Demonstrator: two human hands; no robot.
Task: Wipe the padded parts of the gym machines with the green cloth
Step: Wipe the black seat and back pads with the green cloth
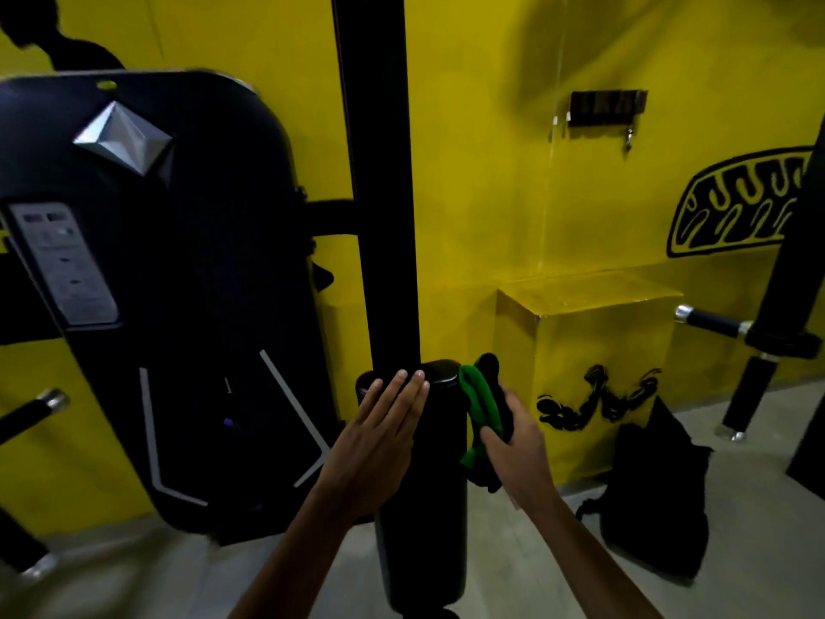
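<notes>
From where I watched, the whole next stroke hung on one relation: the black padded roller (424, 484) stood upright between the two hands, its long axis running from its rounded top near the upright post (388, 216) down toward the floor (535, 565), so any wipe would have to travel along that length. The left hand (379, 444) lay flat against the roller's left side near the top, fingers straight and together, gripping nothing, apparently steadying it. The right hand (513, 440) was just to the right of the roller, fingers curled round the green cloth (477, 408), which was bunched and pressed, or very nearly pressed, against the roller's upper right flank; the dim light kept me from being sure of contact. Both hands were about equally near the pad, but only the right one carried the cloth. I judged the lower stretch of the roller, nearer me, as the part left to reach.
</notes>
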